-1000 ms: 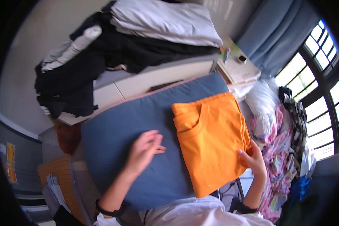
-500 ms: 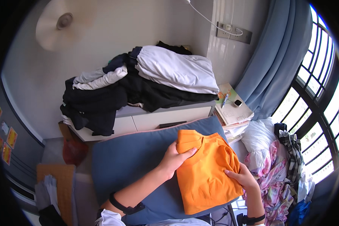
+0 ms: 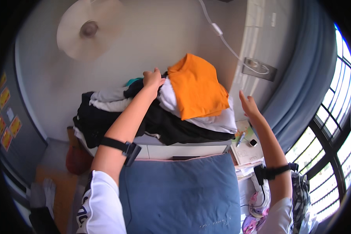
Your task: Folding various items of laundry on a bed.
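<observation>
A folded orange T-shirt (image 3: 199,87) rests on top of the clothes pile, over a folded white garment (image 3: 224,121). Just off the shirt's left side is my left hand (image 3: 153,80), open, holding nothing, near a dark garment. My right hand (image 3: 249,105) is open in the air to the right of the pile, apart from the shirt. Black clothes (image 3: 175,126) lie below the white garment, and grey and cream folded pieces (image 3: 109,100) sit further left.
A blue cushion (image 3: 179,191) lies in front of the white drawer cabinet (image 3: 167,150). Books and papers (image 3: 245,153) are stacked at the right, with a pen on top. A fan (image 3: 89,29) spins at the back left; a white cable (image 3: 226,43) hangs by the wall socket.
The orange T-shirt went from above the cushion, held in both hands, onto the pile. Both hands have moved forward and let go of it. The view has shifted too.
</observation>
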Available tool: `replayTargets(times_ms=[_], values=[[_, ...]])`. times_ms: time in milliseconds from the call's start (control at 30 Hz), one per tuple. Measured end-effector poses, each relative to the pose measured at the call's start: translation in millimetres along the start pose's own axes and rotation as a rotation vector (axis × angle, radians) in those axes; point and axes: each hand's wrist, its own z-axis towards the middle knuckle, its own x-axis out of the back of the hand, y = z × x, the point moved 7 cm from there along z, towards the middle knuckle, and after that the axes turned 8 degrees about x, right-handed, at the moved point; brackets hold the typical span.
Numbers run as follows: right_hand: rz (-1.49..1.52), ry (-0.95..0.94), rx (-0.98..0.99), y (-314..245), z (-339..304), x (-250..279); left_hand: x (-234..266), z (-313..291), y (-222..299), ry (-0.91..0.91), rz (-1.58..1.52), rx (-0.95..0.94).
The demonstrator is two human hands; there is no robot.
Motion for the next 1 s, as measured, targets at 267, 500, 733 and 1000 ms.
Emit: replayTargets(times_ms=[267, 500, 733, 1000], values=[[-0.132, -0.397, 0.713, -34, -314, 13, 326, -261, -78, 0.020, 0.142, -0.048], [-0.418, -0.258, 0.931, -36, -422, -32, 708, -719, -183, 1.645, 0.992, 0.216], [-0.125, -0.568, 0.854, -73, -420, -75, 727, -832, -109, 1.800, 1.359, 0.192], [-0.019, -0.908, 0.764, -122, -466, -92, 788, -877, -109, 1.959, 1.328, 0.120]])
